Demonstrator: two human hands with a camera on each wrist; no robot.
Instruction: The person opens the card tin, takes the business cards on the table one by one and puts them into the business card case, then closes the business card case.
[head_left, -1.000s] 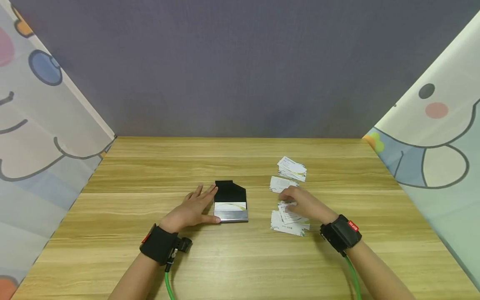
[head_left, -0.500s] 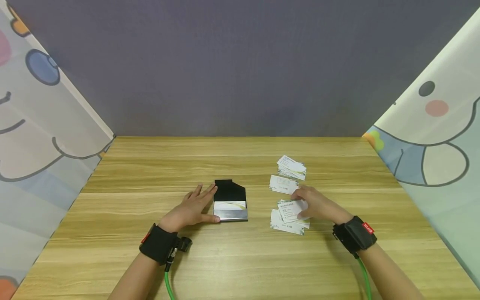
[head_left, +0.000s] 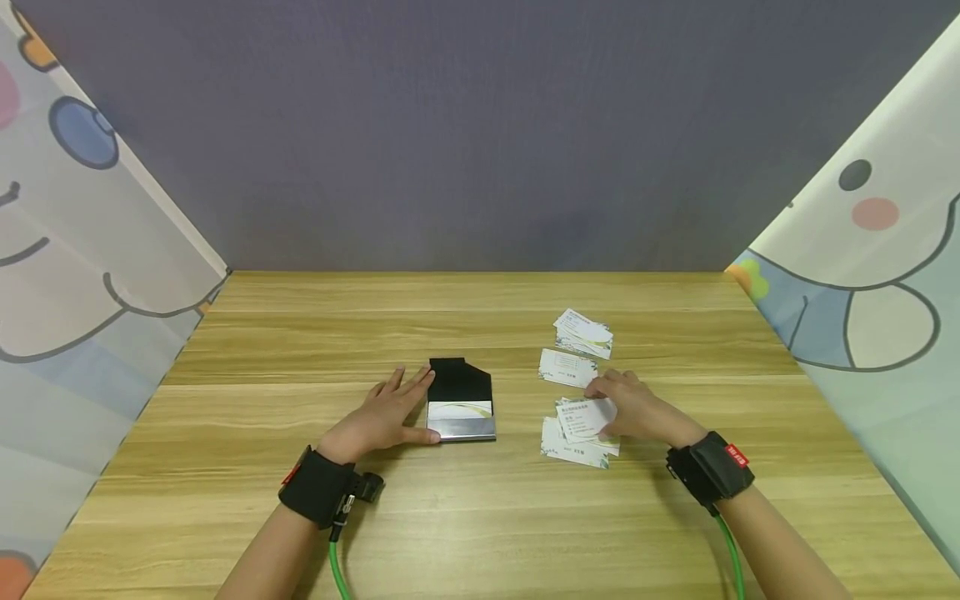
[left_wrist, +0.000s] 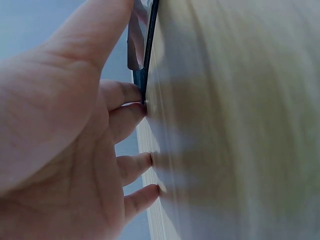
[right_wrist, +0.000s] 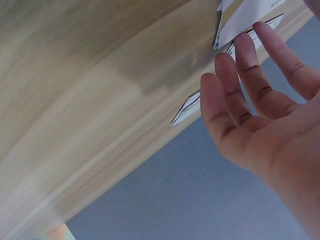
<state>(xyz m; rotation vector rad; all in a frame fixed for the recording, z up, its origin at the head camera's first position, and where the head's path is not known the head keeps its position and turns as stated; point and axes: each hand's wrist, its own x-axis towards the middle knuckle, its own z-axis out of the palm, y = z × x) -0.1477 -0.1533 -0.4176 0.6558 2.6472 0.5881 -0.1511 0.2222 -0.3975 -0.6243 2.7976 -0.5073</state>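
In the head view my left hand [head_left: 382,421] lies with fingers spread beside a card case [head_left: 461,385], open, with a black inside and a silver front strip. Its thumb touches the case's lower left corner and its fingertips touch the left edge. A white business card [head_left: 459,410] sits in the case. To the right, my right hand [head_left: 637,408] pinches a white printed business card [head_left: 583,418] by its edges, fingers at the far edge and thumb at the near one. That card lies over several loose cards [head_left: 566,448]. The right wrist view shows the held card [right_wrist: 245,20] slightly raised.
One more business card [head_left: 567,368] lies just beyond the right hand. A small fanned pile of cards [head_left: 583,333] is farther back on the wooden table [head_left: 480,517]. A grey panel [head_left: 480,150] rises behind the table, with cartoon-printed sheets [head_left: 900,250] at both sides.
My right hand has shifted to the right, off the middle of the near cards to their right edge, then stayed nearly still. The top card has turned slightly. My left hand has not moved.
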